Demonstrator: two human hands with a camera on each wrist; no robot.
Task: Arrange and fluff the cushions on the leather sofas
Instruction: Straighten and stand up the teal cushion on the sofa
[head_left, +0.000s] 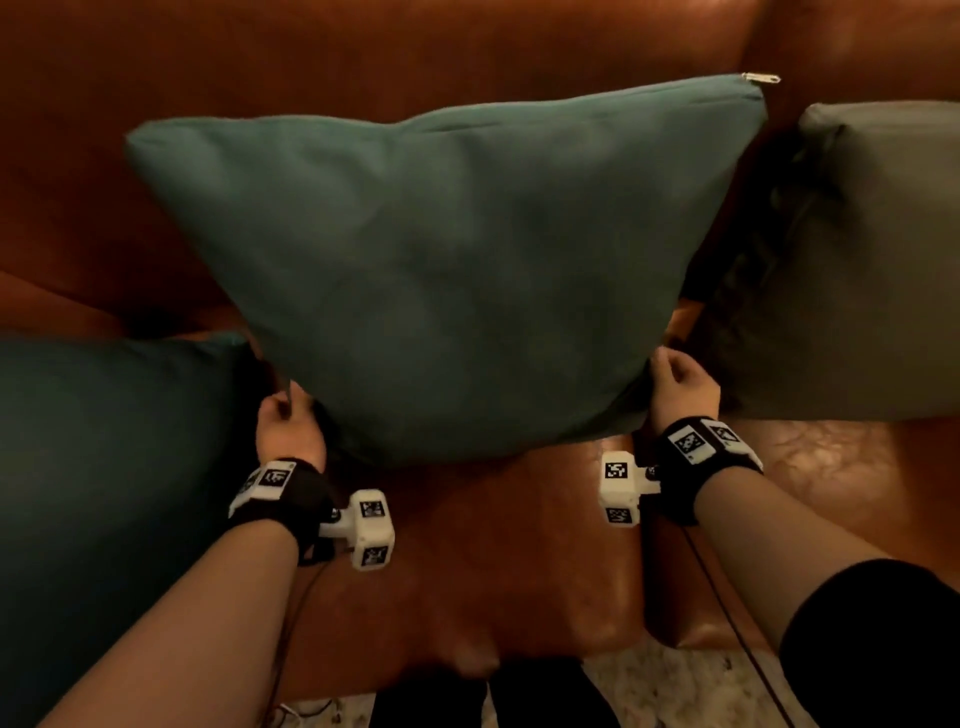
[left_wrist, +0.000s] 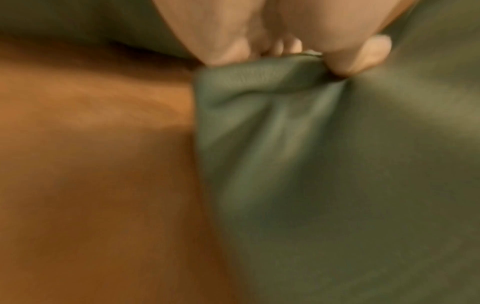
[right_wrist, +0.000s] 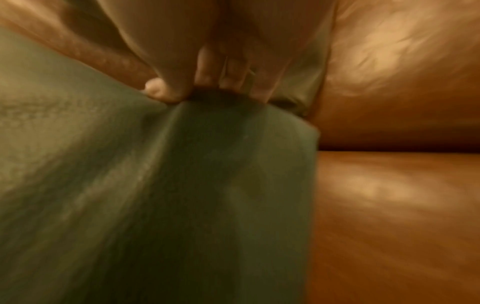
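A large teal cushion (head_left: 447, 270) fills the middle of the head view, standing against the back of a brown leather sofa (head_left: 467, 545). My left hand (head_left: 288, 421) pinches its near left corner, and my right hand (head_left: 678, 379) pinches its near right corner. In the left wrist view my left hand (left_wrist: 285, 55) bunches the teal cushion (left_wrist: 324, 164) fabric between thumb and fingers. The right wrist view shows my right hand (right_wrist: 205, 90) gripping a fold of the teal cushion (right_wrist: 155, 195) the same way. A metal zip pull (head_left: 761, 78) sticks out at the cushion's far right corner.
A second teal cushion (head_left: 104, 493) lies at the left, touching my left forearm. A grey-green cushion (head_left: 857, 260) stands at the right against the sofa back. Bare leather seat (right_wrist: 389, 216) shows to the right. Pale patterned floor (head_left: 675, 686) runs along the sofa's front edge.
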